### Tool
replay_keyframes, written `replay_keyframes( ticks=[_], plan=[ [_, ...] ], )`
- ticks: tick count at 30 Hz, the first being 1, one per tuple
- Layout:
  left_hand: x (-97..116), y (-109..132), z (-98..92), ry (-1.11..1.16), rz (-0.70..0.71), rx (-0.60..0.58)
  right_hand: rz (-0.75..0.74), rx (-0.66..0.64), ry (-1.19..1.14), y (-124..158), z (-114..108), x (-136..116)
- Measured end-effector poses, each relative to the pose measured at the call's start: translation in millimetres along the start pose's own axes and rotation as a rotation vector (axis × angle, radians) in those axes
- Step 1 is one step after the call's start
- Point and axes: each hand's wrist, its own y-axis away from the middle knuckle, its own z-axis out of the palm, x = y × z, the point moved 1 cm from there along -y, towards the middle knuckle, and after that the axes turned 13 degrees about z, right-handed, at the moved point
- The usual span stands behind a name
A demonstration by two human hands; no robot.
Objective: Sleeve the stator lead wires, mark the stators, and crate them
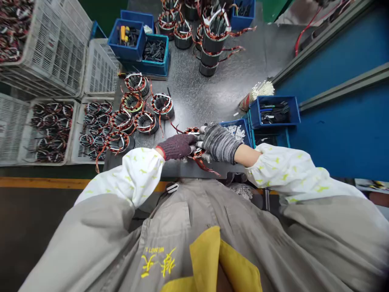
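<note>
Both of my hands meet over a wound motor stator (pixel 192 131) with copper windings, lying at the near edge of the grey workbench (pixel 194 91). My left hand (pixel 178 147), in a dark maroon knit glove, presses across it from the left. My right hand (pixel 219 142), in a grey knit glove, grips it from the right, and white fingertips show on this glove. Much of the stator is hidden under my fingers. Its reddish leads (pixel 206 165) trail toward the bench edge. Several similar stators (pixel 162 106) stand just to the left of my hands.
More stators, some stacked (pixel 211 46), stand at the far end of the bench. Blue bins hold tools and small parts (pixel 126 39), with another (pixel 275 111) at right. White plastic crates (pixel 53 52) full of wound coils sit at left. A blue panel (pixel 340 121) runs along the right.
</note>
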Motion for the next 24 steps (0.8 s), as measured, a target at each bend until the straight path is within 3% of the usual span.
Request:
replay_keyframes(
  ticks=[2, 4, 9, 13, 17, 19, 22, 24],
  plan=[
    [1.4, -9.9, -0.5, 0.171, -0.006, -0.117, 0.007, -0.048, 0.046, -12.5, 0.2, 1.1],
    [-1.1, -13.3, -2.1, 0.291, -0.026, -0.094, 0.0, -0.073, 0.022, -22.4, -0.3, 8.1],
    [-5.3, 4.4, 0.2, 0.408, -0.037, 0.089, -0.066, -0.122, -0.279, -36.1, 4.2, 32.8],
    [14.8, 23.0, 19.2, 0.167, -0.039, 0.343, -0.052, -0.113, -0.402, -40.2, 10.3, 42.1],
    [23.3, 32.5, 35.1, -0.063, -0.132, 0.362, -0.104, -0.073, -0.311, -25.5, 8.8, 39.8],
    [13.1, 39.8, 32.9, -0.009, -0.159, 0.383, -0.11, -0.034, -0.25, -11.7, 8.1, 36.1],
    [-4.9, 54.4, 22.1, 0.188, -0.25, 0.547, -0.065, 0.021, -0.145, 5.2, 8.0, 27.8],
    [-4.7, 59.2, 18.2, 0.263, -0.256, 0.619, -0.029, 0.016, -0.069, 8.2, 6.9, 21.2]
  ],
)
